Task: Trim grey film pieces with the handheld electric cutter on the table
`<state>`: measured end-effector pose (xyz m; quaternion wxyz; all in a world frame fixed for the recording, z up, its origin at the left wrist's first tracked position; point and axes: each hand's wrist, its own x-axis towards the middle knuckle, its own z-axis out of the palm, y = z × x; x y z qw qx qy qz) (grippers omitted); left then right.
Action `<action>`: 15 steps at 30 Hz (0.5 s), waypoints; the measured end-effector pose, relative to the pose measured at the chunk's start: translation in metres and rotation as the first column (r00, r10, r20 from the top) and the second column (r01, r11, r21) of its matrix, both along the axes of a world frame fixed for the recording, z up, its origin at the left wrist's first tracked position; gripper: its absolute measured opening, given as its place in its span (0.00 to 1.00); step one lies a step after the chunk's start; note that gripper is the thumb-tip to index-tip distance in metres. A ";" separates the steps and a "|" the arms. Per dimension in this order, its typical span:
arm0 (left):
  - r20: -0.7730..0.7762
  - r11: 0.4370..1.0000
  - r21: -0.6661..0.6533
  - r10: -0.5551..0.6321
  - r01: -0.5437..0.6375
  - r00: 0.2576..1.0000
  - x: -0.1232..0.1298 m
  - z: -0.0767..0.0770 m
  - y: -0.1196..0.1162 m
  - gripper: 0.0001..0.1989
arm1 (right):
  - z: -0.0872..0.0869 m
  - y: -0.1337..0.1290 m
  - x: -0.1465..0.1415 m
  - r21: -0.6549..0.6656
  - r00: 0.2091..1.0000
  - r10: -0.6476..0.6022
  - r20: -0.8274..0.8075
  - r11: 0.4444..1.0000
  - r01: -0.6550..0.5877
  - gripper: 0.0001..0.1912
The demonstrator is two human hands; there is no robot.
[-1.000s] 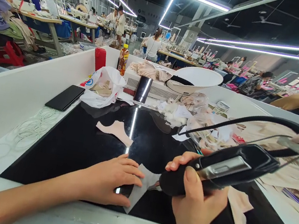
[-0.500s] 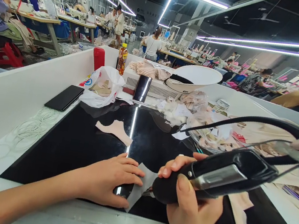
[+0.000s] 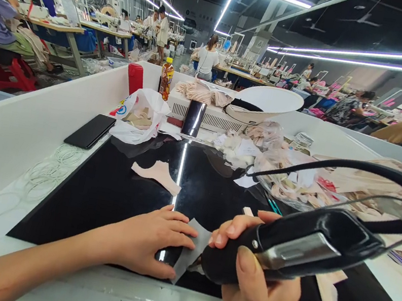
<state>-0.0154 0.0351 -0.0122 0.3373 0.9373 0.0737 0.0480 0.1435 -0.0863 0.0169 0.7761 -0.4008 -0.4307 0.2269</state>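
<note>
My left hand (image 3: 155, 240) lies flat with fingers spread on the glossy black board (image 3: 91, 204). Its fingertips press the left edge of a small translucent whitish piece (image 3: 194, 247). In my right hand (image 3: 260, 278) is a thick black corded handheld tool (image 3: 296, 248) with a silver side strip; fingers and thumb wrap its front end. The tool's metal tip (image 3: 197, 265) points left, at the lower part of the translucent piece; whether it touches cannot be made out. A beige fabric piece (image 3: 158, 174) lies farther back, and another (image 3: 329, 290) lies partly behind the tool.
A black phone (image 3: 90, 131) and thin loops (image 3: 48, 166) lie on the left. At the back are a plastic bag (image 3: 145, 115), a bottle (image 3: 166, 80) and a white vented box (image 3: 213, 121). Fabric scraps (image 3: 291, 186) pile up at right. The tool's cable (image 3: 356, 167) arches above them.
The tool's tip has come down and left over the edge of the translucent piece. My left hand stays pressed in place. The whole view has shifted slightly.
</note>
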 end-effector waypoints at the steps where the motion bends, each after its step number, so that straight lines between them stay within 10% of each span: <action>1: 0.007 1.000 -0.003 0.000 0.000 1.000 0.000 0.000 0.000 0.35 | 0.001 0.000 -0.001 0.009 1.000 0.003 -0.001 1.000 -0.003 0.18; 15: -0.017 1.000 -0.002 -0.005 0.005 1.000 0.000 0.002 0.002 0.32 | 0.005 -0.003 -0.008 0.018 0.997 0.082 0.009 0.997 -0.082 0.16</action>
